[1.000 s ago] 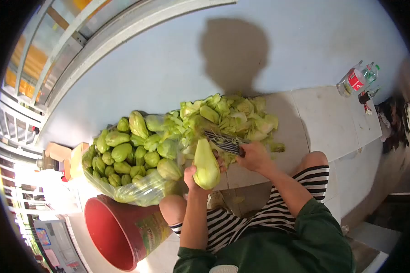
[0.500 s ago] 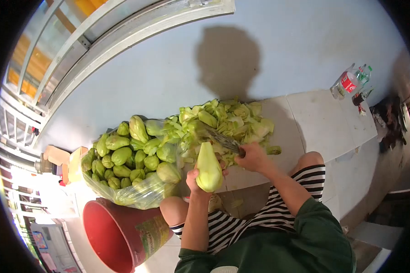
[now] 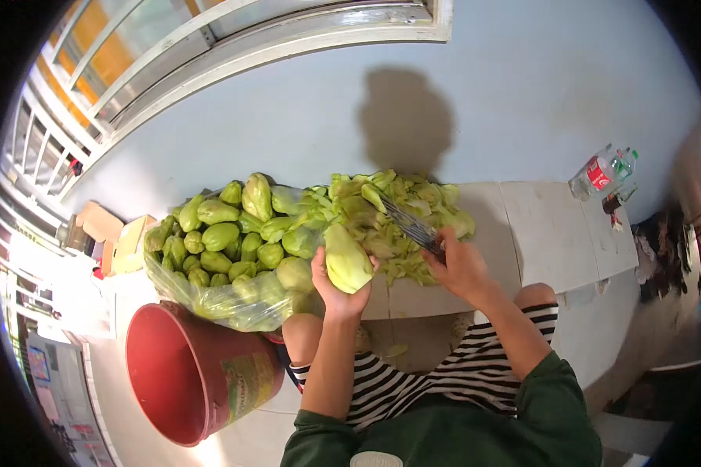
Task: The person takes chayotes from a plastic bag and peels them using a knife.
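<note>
My left hand (image 3: 339, 300) is wrapped round a pale green peeled chayote (image 3: 346, 261), holding it from below with its narrow end up. My right hand (image 3: 461, 268) grips the handle of a knife (image 3: 409, 224), whose streaked blade points up and left, away from the chayote. By the blade's tip is a light green piece of peel (image 3: 374, 197). Behind both hands spreads a heap of peelings (image 3: 452, 222) on the tiled ledge. To the left, many unpeeled chayotes (image 3: 220, 236) fill an open clear plastic bag (image 3: 237, 309).
A red bucket (image 3: 167, 373) lies tilted at the lower left, its mouth facing me. Cardboard boxes (image 3: 128, 245) stand beyond the bag. Bottles (image 3: 597, 173) stand at the ledge's right end, against the pale wall (image 3: 522, 101).
The knife and my right hand have moved slightly right and up, away from the chayote. My left hand has raised and tilted the chayote a little. The camera view has shifted.
</note>
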Tool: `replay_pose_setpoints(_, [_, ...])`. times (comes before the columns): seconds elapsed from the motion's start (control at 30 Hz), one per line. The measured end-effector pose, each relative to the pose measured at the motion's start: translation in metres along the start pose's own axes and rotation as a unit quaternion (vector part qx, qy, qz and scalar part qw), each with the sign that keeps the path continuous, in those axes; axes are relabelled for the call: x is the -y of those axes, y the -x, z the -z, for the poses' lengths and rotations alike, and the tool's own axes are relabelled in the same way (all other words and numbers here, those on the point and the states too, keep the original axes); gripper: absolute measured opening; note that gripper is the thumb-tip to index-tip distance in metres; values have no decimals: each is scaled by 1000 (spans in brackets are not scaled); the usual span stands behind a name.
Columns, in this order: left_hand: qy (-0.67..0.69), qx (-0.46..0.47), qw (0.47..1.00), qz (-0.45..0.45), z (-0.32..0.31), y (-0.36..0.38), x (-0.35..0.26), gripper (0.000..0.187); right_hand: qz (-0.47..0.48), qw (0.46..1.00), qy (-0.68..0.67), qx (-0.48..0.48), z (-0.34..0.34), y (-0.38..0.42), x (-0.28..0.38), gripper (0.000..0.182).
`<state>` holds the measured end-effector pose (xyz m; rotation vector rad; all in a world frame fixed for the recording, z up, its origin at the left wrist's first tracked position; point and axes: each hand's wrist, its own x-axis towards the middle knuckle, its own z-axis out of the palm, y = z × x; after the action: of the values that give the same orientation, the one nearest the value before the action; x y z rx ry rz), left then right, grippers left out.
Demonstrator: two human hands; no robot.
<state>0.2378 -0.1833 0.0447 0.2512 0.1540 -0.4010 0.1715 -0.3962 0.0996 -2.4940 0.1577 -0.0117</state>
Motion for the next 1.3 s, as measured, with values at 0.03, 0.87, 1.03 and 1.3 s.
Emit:
replay_pose_setpoints(0.03, [1,-2,1000,-7,-3,2,0,56,-11,1000,5,2,3,-1,2,39])
replay_pose_setpoints(0.87, [-76,-100,992,25,29,-79,-5,43,347,931,56,-103,-58,-77,-11,41])
replay_pose_setpoints(1.03, [-98,-6,995,26,16,-98,1,52,432,882,87,-165,-66,-62,-8,34])
replay_pose_setpoints(1.3, [-47,-59,997,12,3,-89,-7,53,440,877,110,-158,-61,-68,11,33])
